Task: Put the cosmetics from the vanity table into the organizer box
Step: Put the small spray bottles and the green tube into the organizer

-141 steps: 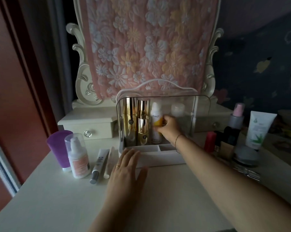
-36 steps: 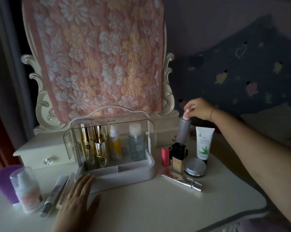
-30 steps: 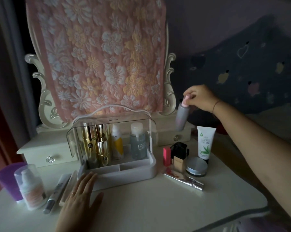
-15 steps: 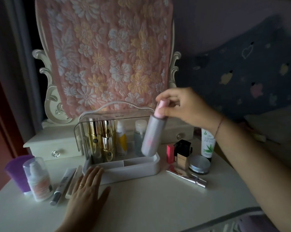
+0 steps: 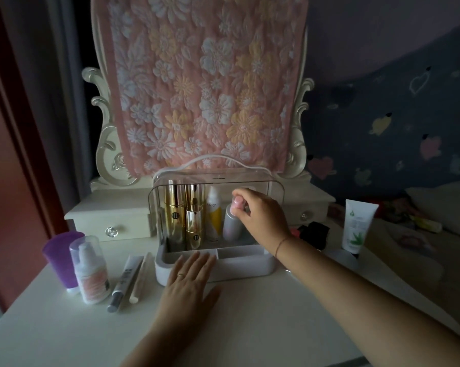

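The white organizer box [image 5: 239, 268] with a clear raised lid stands at the table's middle. Inside stand two gold bottles [image 5: 193, 223] and a white and yellow bottle [image 5: 214, 215]. My right hand [image 5: 260, 215] grips the pink cap of a grey bottle [image 5: 231, 226] that stands upright in the box's back row, right of the yellow one. My left hand [image 5: 189, 284] lies flat on the table, fingers spread, fingertips against the box's front edge. An aloe tube [image 5: 356, 226] and a dark bottle [image 5: 315, 234] stand to the right.
Left of the box stand a purple cup [image 5: 60, 258] and a capped pump bottle [image 5: 89, 271], with two slim tubes [image 5: 128, 279] lying beside them. A mirror draped in pink floral cloth [image 5: 197, 83] rises behind. A small drawer unit [image 5: 112, 221] sits at the back left.
My right hand lifted the grey pink-capped bottle from the right side of the table and carried it left into the box. The left hand has stayed by the box's front.
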`<act>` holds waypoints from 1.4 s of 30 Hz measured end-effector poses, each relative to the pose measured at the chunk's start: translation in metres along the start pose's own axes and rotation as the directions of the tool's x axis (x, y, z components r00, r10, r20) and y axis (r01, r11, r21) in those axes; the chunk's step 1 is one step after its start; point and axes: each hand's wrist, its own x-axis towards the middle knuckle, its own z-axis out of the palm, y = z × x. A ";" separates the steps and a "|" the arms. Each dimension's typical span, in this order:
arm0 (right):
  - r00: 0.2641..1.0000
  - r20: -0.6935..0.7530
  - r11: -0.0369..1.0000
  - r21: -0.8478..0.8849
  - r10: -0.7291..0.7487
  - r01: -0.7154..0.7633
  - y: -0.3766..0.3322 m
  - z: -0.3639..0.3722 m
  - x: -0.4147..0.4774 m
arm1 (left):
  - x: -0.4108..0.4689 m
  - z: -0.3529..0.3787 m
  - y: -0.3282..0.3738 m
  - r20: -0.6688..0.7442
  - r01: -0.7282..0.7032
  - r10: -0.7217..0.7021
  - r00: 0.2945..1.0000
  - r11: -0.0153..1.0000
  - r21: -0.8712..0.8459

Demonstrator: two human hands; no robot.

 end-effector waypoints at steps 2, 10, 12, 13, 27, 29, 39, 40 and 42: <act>0.998 0.050 0.999 -0.026 0.033 -0.031 0.002 0.013 0.008 | 0.000 0.002 0.001 -0.001 0.001 -0.001 1.000 1.000 -0.002; 0.975 0.153 0.986 -0.071 0.159 -0.150 -0.010 0.046 0.045 | -0.010 0.001 -0.013 -0.008 0.012 -0.012 1.000 1.000 0.005; 0.968 0.165 0.980 -0.091 0.191 -0.178 -0.015 0.049 0.054 | -0.009 -0.002 -0.018 -0.022 0.013 -0.013 1.000 1.000 -0.004; 0.967 0.163 0.978 -0.106 0.197 -0.182 -0.016 0.050 0.057 | -0.009 -0.003 -0.020 -0.016 0.016 -0.016 1.000 1.000 -0.002; 0.907 0.056 0.907 0.025 0.418 -0.420 -0.015 0.078 0.016 | -0.008 -0.002 -0.027 -0.013 0.018 -0.017 1.000 1.000 0.025; 0.873 0.144 0.882 0.004 0.466 -0.472 -0.012 0.088 0.007 | -0.009 -0.002 -0.027 -0.016 0.019 -0.019 1.000 1.000 0.015; 0.829 0.236 0.848 0.030 0.508 -0.528 -0.005 0.100 -0.010 | -0.020 0.003 -0.022 -0.002 0.018 -0.018 1.000 1.000 0.010; 0.827 0.240 0.846 0.041 0.508 -0.532 -0.005 0.100 -0.008 | -0.019 0.001 -0.022 -0.016 0.016 -0.016 1.000 1.000 0.008; 0.825 0.251 0.838 0.081 0.507 -0.540 -0.006 0.101 -0.004 | -0.015 -0.002 -0.024 -0.040 0.015 -0.016 0.999 1.000 -0.005</act>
